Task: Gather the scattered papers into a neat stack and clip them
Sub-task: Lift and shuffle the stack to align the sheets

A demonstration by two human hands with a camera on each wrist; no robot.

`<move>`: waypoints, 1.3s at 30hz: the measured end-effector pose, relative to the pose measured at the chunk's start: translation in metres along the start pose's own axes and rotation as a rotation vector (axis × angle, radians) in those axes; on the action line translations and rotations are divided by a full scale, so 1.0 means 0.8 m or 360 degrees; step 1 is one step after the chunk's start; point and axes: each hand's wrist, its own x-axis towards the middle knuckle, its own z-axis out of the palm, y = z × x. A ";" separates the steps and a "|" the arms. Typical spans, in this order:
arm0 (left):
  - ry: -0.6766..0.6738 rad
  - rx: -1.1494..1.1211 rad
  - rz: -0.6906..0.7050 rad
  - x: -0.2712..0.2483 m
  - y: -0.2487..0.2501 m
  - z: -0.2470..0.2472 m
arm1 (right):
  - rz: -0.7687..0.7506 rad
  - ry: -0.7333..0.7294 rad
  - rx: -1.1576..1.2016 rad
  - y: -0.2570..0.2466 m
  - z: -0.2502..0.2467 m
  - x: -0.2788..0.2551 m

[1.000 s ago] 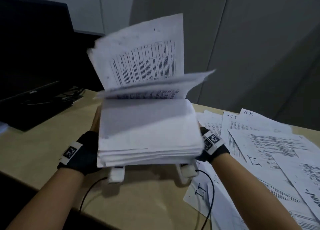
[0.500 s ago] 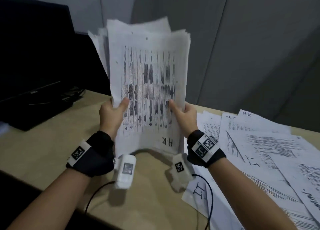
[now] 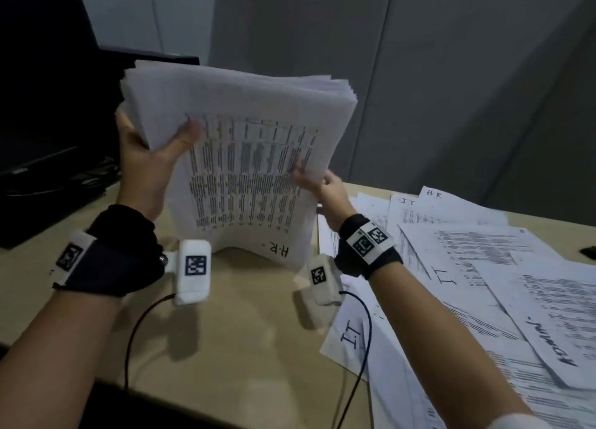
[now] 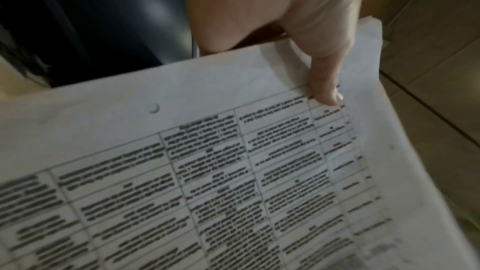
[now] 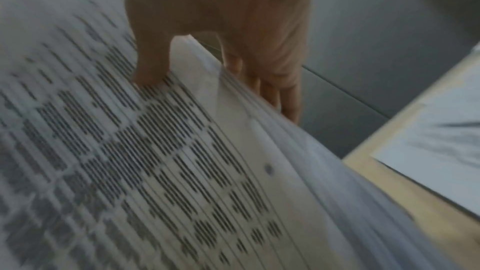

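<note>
One paper stack (image 3: 245, 157) mid-frame, my left hand (image 3: 145, 167) and right hand (image 3: 325, 189) both grasping it, now tilted, bottom edge bowed on the tabletop (image 3: 245, 325).

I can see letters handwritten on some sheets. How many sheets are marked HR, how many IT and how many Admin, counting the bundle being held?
HR-marked sheets: 2
IT-marked sheets: 3
Admin-marked sheets: 1
Total: 6 with a readable mark
</note>
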 end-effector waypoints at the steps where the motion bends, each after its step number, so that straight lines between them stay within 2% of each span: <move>1: 0.0033 -0.0025 -0.0033 0.004 -0.002 0.002 | 0.0041 -0.0047 -0.0077 0.009 0.005 -0.003; 6: 0.0343 -0.0075 -0.0033 0.011 -0.003 0.009 | 0.0027 -0.0017 -0.0141 0.015 0.019 -0.008; 8: 0.0373 -0.0136 -0.0005 0.012 -0.006 0.006 | -0.0002 0.0035 -0.0109 0.019 0.019 -0.002; 10: 0.0280 -0.0129 0.0010 0.008 -0.011 0.003 | 0.0004 0.0041 -0.0117 0.027 0.019 0.000; 13: 0.0063 0.0112 -0.0024 -0.005 -0.017 0.000 | 0.0025 0.0064 -0.0072 0.038 0.015 0.000; 15: -0.0160 0.0198 -0.0184 -0.013 -0.031 -0.006 | 0.0060 0.0079 -0.0017 0.047 0.007 0.003; 18: -0.0425 0.0272 -0.0595 -0.021 -0.068 -0.018 | 0.0246 -0.0002 -0.0047 0.052 0.002 0.006; 20: -0.0428 0.0313 -0.0687 -0.020 -0.085 -0.024 | 0.0298 -0.0021 -0.0096 0.050 0.006 0.007; 24: -0.0369 0.0239 -0.0629 -0.015 -0.088 -0.025 | 0.0228 0.0089 -0.0117 0.030 0.006 0.004; 28: -0.0533 0.0189 -0.0687 -0.035 -0.072 0.001 | 0.0083 0.0135 -0.0202 0.004 -0.017 -0.019; 30: -0.0504 0.0245 -0.0658 -0.041 -0.068 0.016 | 0.0037 0.0115 -0.0236 -0.009 -0.034 -0.034; 32: -0.0430 0.0272 -0.0597 -0.041 -0.060 0.031 | -0.0003 0.0065 -0.0285 -0.027 -0.054 -0.048; 35: -0.0529 0.0162 -0.0548 -0.047 -0.038 0.066 | 0.0006 0.0047 -0.0445 -0.064 -0.105 -0.077; 39: -0.0697 0.0135 -0.0742 -0.053 -0.037 0.111 | 0.0249 0.0146 -0.0578 -0.096 -0.195 -0.131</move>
